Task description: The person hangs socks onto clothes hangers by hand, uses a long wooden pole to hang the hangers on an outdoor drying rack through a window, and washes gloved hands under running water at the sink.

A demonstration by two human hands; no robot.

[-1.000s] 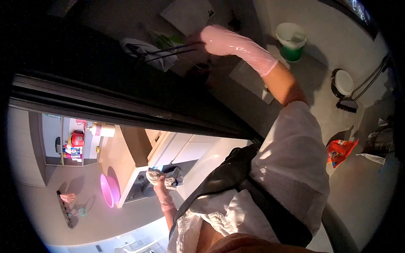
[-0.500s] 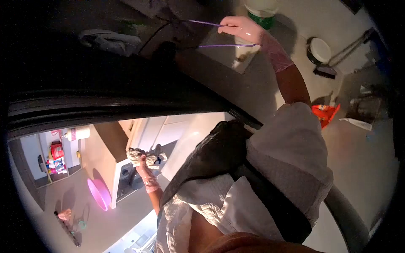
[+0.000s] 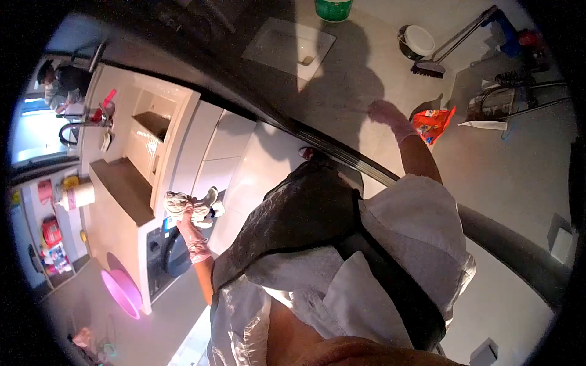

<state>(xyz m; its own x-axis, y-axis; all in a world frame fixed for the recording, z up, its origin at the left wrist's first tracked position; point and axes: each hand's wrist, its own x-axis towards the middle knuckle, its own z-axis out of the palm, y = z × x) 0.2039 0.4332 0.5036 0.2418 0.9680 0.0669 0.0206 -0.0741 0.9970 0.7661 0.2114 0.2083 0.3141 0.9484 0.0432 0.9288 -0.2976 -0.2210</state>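
My left hand (image 3: 188,227), in a thin pinkish glove, is closed around a bunched white cloth (image 3: 194,204) with dark patches; its exact kind is hard to make out. It is held up in front of the cabinet with the dark round-doored washing machine (image 3: 177,253). On the other side, my gloved right hand (image 3: 390,119) reaches out over the grey floor, close to a red-orange bag (image 3: 433,124). Its fingers are blurred, and nothing can be made out in them.
A dark door track (image 3: 342,152) crosses between two floor areas. Beyond it are a green bucket (image 3: 334,8), a broom (image 3: 428,66) and a white-lidded pot (image 3: 418,41). A pink basin (image 3: 122,293) stands by the cabinet. Another person (image 3: 64,82) is at the far left.
My right hand has come down and back towards me, and the purple wire hanger it held is no longer visible. My left hand still holds the cloth. The view has turned, showing more counter.
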